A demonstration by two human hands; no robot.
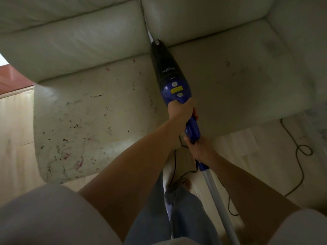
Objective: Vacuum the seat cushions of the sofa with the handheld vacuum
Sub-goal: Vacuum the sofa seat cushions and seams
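A blue and black handheld vacuum (169,73) lies along the gap between the two seat cushions, its narrow nozzle (150,35) pushed into the crease where the backrests meet. My left hand (180,110) grips the vacuum's handle just behind the buttons. My right hand (199,147) grips the blue rear end where a silver pole (217,200) joins. The left seat cushion (85,121) is pale and covered with dark and red marks and crumbs. The right seat cushion (238,82) shows fewer marks.
A black power cord (299,156) loops over the pale floor at the right and runs under my arms. My legs in blue jeans and a bare foot (185,183) stand close against the sofa's front edge. The sofa's right armrest (300,23) closes off the far right.
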